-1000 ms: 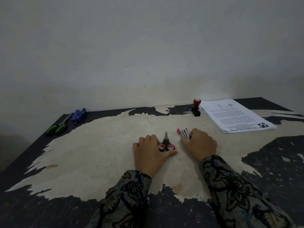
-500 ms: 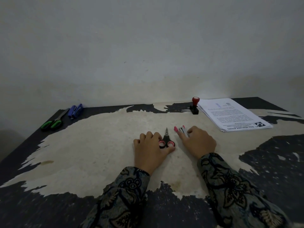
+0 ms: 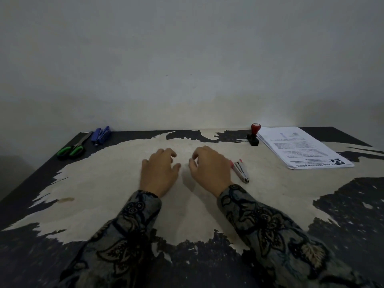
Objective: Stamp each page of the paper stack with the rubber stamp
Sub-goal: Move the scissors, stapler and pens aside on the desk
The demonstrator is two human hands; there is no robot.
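Pale, bare wall point(image 3: 187, 59) fills the upper half of the view, and below it lies a dark worktop point(image 3: 353, 215) whose coating has peeled away to a broad cream patch in the middle. Both hands hover or rest low over that patch, side by side and apart from each other: the left hand point(image 3: 159, 173) and the right hand point(image 3: 209, 170) each have loosely curled fingers, a slack grip with nothing in it. Just beside the right hand lies a small silver stapler with a pink end point(image 3: 241, 170), not touched as far as can be seen. At the far right, the rubber stamp point(image 3: 254, 135) stands upright — red knob on top, black base on the worktop — right against the near-left corner of the paper stack point(image 3: 301, 148), whose top sheet is printed. Far left lie green-handled scissors point(image 3: 72, 148) and, just beside them, a blue stapler point(image 3: 101, 135).
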